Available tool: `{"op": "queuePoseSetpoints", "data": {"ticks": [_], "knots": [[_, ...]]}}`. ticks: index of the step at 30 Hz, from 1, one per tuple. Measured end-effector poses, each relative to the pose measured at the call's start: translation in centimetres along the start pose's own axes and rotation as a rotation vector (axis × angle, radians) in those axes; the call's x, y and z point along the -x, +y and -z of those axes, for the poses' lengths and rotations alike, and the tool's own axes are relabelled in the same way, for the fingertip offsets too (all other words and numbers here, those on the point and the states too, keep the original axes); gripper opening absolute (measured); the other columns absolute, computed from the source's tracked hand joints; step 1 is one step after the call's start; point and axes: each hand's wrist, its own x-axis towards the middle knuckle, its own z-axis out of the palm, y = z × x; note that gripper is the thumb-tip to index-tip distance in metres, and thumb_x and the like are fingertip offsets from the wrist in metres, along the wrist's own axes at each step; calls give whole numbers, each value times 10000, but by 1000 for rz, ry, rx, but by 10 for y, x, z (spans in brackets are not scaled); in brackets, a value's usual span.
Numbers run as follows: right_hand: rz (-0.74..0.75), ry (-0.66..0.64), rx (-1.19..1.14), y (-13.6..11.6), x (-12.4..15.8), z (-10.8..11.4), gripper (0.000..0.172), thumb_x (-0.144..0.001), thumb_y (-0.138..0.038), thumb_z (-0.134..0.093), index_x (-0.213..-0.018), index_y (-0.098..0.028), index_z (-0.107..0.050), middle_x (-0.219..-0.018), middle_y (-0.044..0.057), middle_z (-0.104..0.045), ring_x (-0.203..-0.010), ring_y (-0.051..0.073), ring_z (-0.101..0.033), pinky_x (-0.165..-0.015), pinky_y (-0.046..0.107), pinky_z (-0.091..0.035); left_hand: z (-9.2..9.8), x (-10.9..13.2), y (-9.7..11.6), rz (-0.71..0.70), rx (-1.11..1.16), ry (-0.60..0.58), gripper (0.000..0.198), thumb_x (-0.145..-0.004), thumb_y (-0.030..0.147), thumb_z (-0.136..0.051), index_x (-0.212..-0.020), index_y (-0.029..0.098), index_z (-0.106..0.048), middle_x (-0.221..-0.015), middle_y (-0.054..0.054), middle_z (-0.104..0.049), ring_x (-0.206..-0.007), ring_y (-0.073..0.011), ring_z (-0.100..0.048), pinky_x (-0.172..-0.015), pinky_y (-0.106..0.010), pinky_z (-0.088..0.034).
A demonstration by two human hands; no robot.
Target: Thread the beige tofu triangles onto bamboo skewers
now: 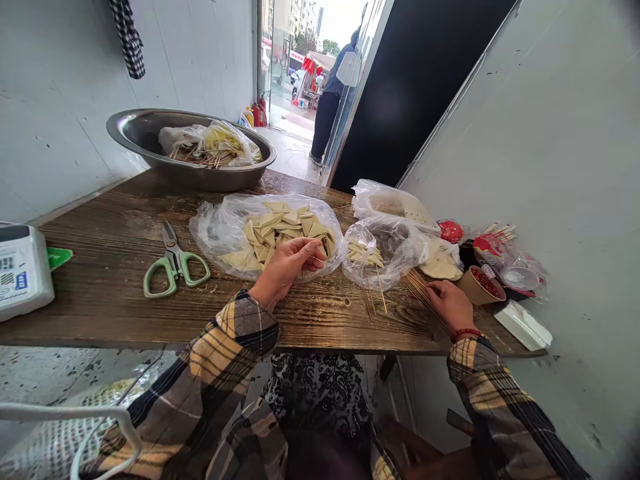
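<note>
My left hand (294, 265) is over a clear plastic bag (210, 230) heaped with beige triangular slices (270, 230) that look like dried tofu. Its thumb and fingers are curled together, and what they pinch, if anything, is hidden. On the right, the fingers of my right hand (453, 305) are closed at the ends of thin bamboo skewers (417, 285) lying on the table. Between the hands, a second plastic bag (400, 247) holds skewered slices (364, 253), their sticks pointing toward me over its near edge.
Green-handled scissors (175, 263) lie on the wooden table (110, 227) at left, near a white device (23, 273). A metal basin (200, 177) with bagged skewers stands behind. At right are a paper cup (473, 288), wrapped items and a white packet (523, 325). Outside the doorway stands a person (327, 100).
</note>
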Motion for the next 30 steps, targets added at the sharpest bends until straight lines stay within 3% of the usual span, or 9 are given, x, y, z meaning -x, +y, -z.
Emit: {"op": "queuePoseSetpoints", "data": {"ticks": [7,12,16,21,23,27,30], "knots": [[-50,23,-8,10,2,2,284,-862,-323,-469,-866,-214,-731,-895,78,-676,-811,205,-608,-639,291,-375,0,0,1,-5,-15,9,410,-726,512,-701,-892,138,-671,-788,-59,-702,-628,-118,-626,-611,-236,-473],[-117,98,-63,20,9,20,278,-845,-333,-465,-814,-174,-691,-843,109,-668,-782,229,-598,-675,320,-396,0,0,2,-11,-8,4,433,-720,518,-704,-921,136,-673,-792,-71,-703,-634,-130,-629,-604,-241,-475],[-133,180,-166,9,11,33,284,-850,-361,-449,-822,-161,-648,-830,117,-669,-786,239,-600,-717,339,-423,1,-1,2,-19,-13,10,423,-720,520,-704,-914,145,-676,-800,-67,-706,-633,-129,-630,-597,-238,-468],[-74,208,-391,-43,20,45,318,-883,-428,-446,-903,-164,-623,-854,78,-674,-732,186,-599,-692,293,-455,3,-2,0,-42,-12,13,413,-726,517,-699,-897,142,-673,-801,-61,-702,-647,-133,-637,-633,-251,-486],[-83,202,-651,-73,27,54,316,-860,-457,-512,-910,-164,-619,-816,56,-651,-676,169,-561,-647,285,-441,4,-2,-1,-36,-2,6,412,-731,511,-697,-915,144,-667,-806,-56,-702,-651,-131,-639,-630,-246,-485],[-100,61,-1070,-132,39,70,300,-844,-477,-561,-904,-184,-591,-686,-16,-532,-576,125,-459,-519,235,-373,4,-1,-2,-24,7,14,403,-737,494,-695,-921,138,-656,-799,-52,-700,-638,-120,-635,-609,-229,-476],[-86,-45,-1247,-167,44,68,289,-835,-477,-579,-890,-193,-578,-650,-38,-487,-533,110,-430,-483,225,-345,3,-1,-2,-28,21,52,406,-729,481,-699,-916,124,-647,-781,-58,-697,-610,-119,-629,-589,-229,-472]]}}
